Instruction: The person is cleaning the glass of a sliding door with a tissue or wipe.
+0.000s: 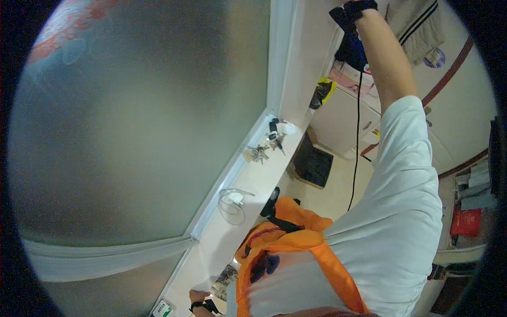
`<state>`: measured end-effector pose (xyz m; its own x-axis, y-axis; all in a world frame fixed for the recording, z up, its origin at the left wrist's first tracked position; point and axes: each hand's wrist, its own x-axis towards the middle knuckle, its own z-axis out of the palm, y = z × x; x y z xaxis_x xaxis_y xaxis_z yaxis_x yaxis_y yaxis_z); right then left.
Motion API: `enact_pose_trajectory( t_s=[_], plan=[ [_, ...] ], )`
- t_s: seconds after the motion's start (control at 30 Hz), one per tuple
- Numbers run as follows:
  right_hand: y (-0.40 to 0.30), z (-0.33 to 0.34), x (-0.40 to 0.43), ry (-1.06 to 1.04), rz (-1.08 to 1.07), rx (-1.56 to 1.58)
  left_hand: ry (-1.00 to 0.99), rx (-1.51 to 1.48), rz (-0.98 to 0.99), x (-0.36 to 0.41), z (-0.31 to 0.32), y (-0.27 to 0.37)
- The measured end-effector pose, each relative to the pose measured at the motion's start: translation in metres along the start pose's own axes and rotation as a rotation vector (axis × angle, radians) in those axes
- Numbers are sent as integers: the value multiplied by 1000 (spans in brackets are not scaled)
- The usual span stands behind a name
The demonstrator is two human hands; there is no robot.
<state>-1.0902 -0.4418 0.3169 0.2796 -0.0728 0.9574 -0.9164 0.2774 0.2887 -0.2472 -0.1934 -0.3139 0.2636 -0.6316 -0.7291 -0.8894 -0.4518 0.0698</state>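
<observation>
My right arm, in a white sleeve, reaches up to the top edge. Black straps point(362, 6) wrap its wrist, and most of my right hand point(348, 1) is cut off by the frame. Just below the straps is a dark blue item point(351, 51); whether my hand touches it is unclear. Low at the left, my left hand point(199, 295) has curled fingers and a black wristband point(202, 306). What it may hold is hidden. Beside it shows a patterned item point(225, 283). An orange cloth garment or bag with straps point(293, 241) lies across my white shirt point(380, 222).
A frosted window point(150, 130) fills the left. On its sill point(253, 176) lie several keys point(257, 153), a black key fob point(273, 128) and a white charger with cable point(236, 198). A black cord point(357, 130) hangs before a white cabinet point(340, 119). A dark-topped box point(315, 160) stands on the floor.
</observation>
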Motion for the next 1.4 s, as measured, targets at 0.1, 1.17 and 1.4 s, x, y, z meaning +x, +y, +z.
enact_pose_trajectory(
  t_s=[0.1, 1.17, 1.4],
  plan=[
    [-7, 15, -41, -234, -102, -38, -11, -3, 24, -4, 2, -13],
    [-164, -94, -578, -1636, 585, 347, -121, 24, 178, 16, 9, -50],
    [-183, -85, -565, -1192, 617, 615, -224, 88, 260, -17, -13, -15]
  ],
)
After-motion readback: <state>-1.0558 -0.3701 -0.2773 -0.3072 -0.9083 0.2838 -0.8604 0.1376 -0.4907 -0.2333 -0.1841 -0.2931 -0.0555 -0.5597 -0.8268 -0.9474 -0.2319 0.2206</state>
